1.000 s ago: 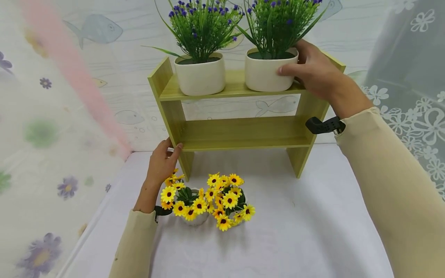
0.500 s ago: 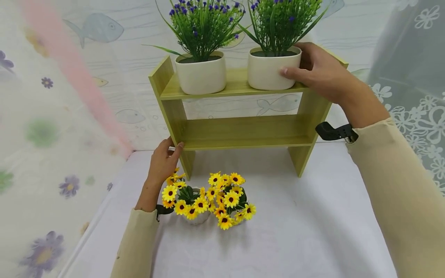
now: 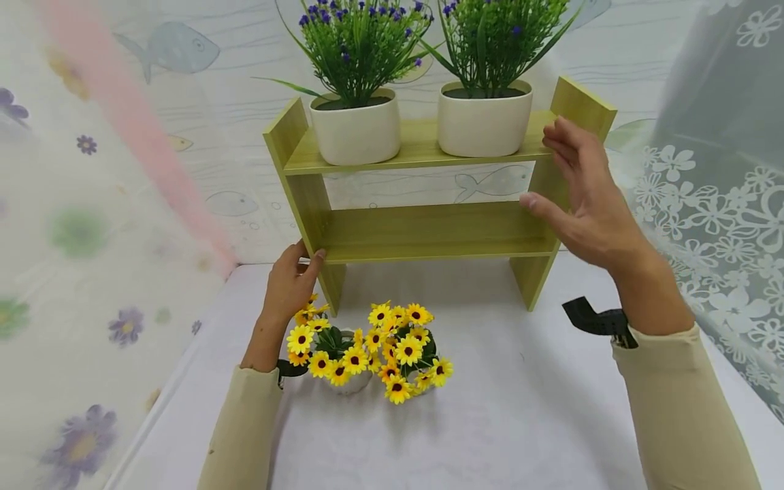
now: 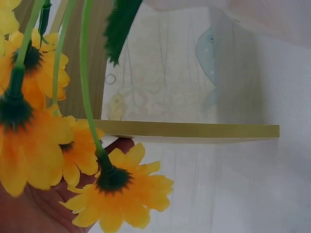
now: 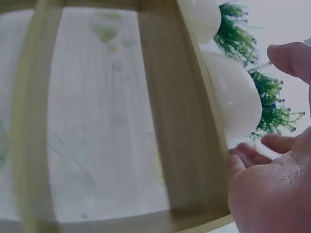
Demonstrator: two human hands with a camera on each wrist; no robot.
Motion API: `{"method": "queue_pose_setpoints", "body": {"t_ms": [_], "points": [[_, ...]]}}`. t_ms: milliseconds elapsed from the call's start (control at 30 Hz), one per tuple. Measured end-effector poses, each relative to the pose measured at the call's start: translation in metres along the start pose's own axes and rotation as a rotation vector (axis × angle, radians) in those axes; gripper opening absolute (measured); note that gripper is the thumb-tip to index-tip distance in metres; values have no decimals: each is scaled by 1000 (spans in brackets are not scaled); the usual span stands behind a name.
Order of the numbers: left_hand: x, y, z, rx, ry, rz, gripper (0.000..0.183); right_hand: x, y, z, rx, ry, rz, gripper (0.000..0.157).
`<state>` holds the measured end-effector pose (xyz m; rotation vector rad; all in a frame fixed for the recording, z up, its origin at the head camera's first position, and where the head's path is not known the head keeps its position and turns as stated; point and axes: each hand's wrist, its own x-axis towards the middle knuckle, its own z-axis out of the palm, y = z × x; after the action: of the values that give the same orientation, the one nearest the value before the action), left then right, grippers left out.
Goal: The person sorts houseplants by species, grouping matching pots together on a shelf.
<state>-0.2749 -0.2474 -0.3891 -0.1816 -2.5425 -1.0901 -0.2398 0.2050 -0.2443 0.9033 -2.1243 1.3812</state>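
In the head view a two-tier wooden shelf [image 3: 429,231] stands at the back. My left hand [image 3: 288,282] grips its left side panel, thumb at the front edge. The left wrist view shows that hand [image 4: 53,208] partly behind yellow flowers, beside the panel edge [image 4: 194,130]. My right hand [image 3: 591,197] is off the pots, fingers spread, in front of the shelf's right side. Two white oval pots with purple-flowered plants, a left pot [image 3: 355,133] and a right pot [image 3: 485,122], stand upright on the top board, a gap between them.
Two small pots of yellow flowers, one at left [image 3: 337,361] and one at right [image 3: 407,354], stand on the white tabletop [image 3: 502,408] before the shelf. A patterned curtain [image 3: 79,224] hangs at left, a lace-patterned cloth [image 3: 716,184] at right.
My right hand has let go of the right white pot and drawn back, down and to the right, its fingers now spread. The left hand has kept its place on the shelf.
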Motion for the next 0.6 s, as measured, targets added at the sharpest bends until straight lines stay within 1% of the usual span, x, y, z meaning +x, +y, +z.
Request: {"method": "queue_pose_setpoints", "body": {"t_ms": [67, 167, 233, 267, 333, 433, 533, 600], "points": [[0, 0, 0, 2, -2, 0, 61, -16, 6, 9, 68, 25, -58, 88], [-1, -1, 0, 3, -3, 2, 61, -38, 19, 26, 185, 46, -111, 86], [-1, 0, 0, 0, -3, 8, 60, -51, 30, 41, 266, 38, -118, 85], [-1, 0, -1, -2, -3, 10, 60, -56, 36, 48, 297, 21, -114, 83], [-2, 1, -1, -8, -5, 13, 60, -66, 46, 62, 345, -33, -91, 78], [-3, 1, -1, -10, -5, 12, 60, -75, 60, 80, 337, -168, -20, 70], [-2, 1, -1, -14, -7, 9, 60, -80, 69, 89, 353, -315, 67, 63], [-2, 2, -1, -17, -10, 10, 60, -84, 76, 93, 384, -401, 103, 60]]}}
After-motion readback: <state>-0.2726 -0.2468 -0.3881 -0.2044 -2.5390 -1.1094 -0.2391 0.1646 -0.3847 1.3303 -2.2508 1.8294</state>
